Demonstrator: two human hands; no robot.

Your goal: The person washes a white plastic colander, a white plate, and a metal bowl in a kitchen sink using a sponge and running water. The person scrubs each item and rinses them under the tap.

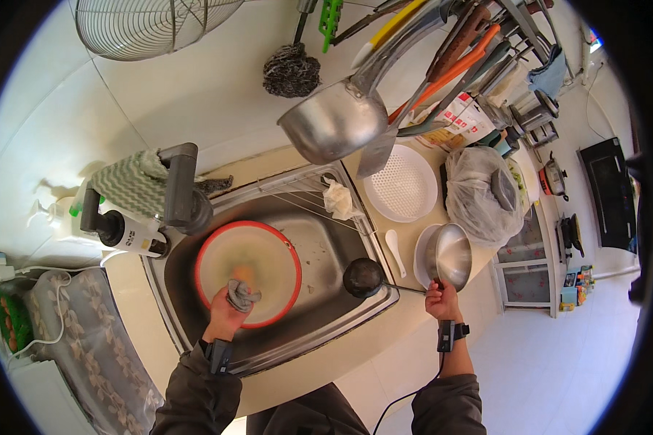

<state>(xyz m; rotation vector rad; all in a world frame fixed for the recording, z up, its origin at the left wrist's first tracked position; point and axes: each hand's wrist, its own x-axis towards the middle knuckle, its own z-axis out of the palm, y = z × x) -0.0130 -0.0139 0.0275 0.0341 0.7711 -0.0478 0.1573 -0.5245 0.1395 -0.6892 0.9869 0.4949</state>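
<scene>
My left hand (pixel 226 318) grips a crumpled grey cloth (pixel 243 296) over the near part of a basin (pixel 198 266) with a red rim. Cloudy water fills the basin, and something orange shows blurred in it. The basin sits in the left part of a stainless steel sink (pixel 326 288). In my right hand (pixel 442 302) is the handle of a ladle; its dark round bowl (pixel 363 277) hangs over the sink's right rim. Close to my right fingers, a steel bowl (pixel 453 255) leans tilted on a white bowl (pixel 422 253). Whether my fingers touch the steel bowl, I cannot tell.
A faucet (pixel 180 185) with a striped towel (pixel 133 182) stands at the sink's back left. A steel scoop (pixel 337 119) and several utensils hang low above the counter. A white spoon (pixel 395 253), a perforated white tray (pixel 401 185) and a plastic bag (pixel 481 201) lie right.
</scene>
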